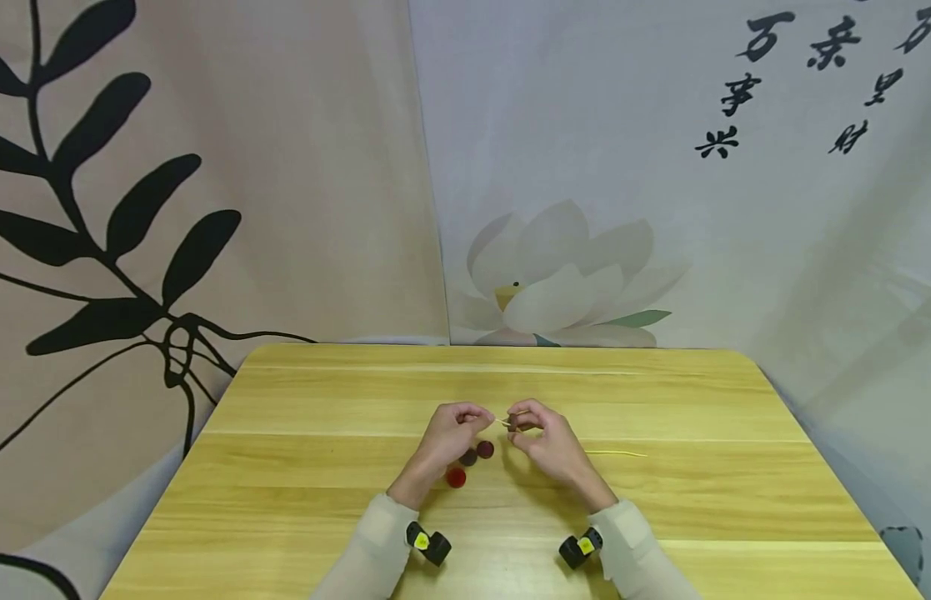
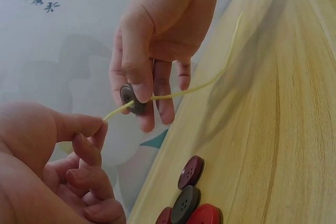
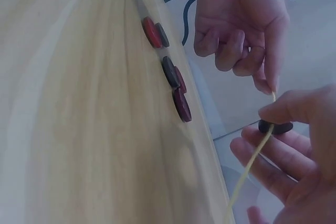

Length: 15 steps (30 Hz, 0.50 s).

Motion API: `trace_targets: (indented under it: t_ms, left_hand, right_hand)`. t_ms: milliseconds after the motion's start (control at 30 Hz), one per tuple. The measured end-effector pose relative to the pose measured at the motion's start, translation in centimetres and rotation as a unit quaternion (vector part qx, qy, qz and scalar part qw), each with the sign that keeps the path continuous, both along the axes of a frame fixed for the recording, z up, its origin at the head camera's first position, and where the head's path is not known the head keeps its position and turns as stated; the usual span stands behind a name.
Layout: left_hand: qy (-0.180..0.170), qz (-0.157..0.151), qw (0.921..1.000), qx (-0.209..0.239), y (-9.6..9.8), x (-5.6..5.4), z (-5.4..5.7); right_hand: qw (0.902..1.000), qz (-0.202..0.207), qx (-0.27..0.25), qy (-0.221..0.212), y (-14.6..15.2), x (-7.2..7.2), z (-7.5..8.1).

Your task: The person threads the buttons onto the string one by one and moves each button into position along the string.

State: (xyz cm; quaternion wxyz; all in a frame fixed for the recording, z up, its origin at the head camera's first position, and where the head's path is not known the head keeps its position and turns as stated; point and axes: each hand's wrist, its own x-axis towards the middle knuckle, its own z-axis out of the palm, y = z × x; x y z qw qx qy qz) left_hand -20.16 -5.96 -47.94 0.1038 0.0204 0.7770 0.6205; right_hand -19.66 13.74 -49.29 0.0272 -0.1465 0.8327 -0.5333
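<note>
A thin yellow cord (image 2: 189, 92) runs through a dark grey-brown button (image 2: 125, 94). My left hand (image 1: 446, 437) pinches the cord's end between thumb and index fingertip, on the near side of the button in the left wrist view. My right hand (image 1: 549, 442) holds the button between thumb and fingers, its other fingers spread loosely. From the button the cord trails out past my right hand, its tail hanging over the table. Both hands are raised above the tabletop, a small gap apart.
Several loose buttons lie on the wooden table (image 1: 285, 500) by my left hand: a bright red button (image 1: 456, 477), a maroon button (image 1: 485, 450), a dark grey button (image 2: 185, 204) and others partly hidden. A printed cloth (image 1: 345, 167) hangs behind the table.
</note>
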Motion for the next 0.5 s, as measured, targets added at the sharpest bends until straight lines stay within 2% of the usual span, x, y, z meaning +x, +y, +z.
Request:
trace_targets:
  t_ms: [500]
  left_hand:
    - [0.0,-0.001,1.0,-0.002,-0.15,0.13,-0.04]
  right_hand:
    - [0.9999,-0.003,0.015,-0.004,0.38,0.01,-0.53]
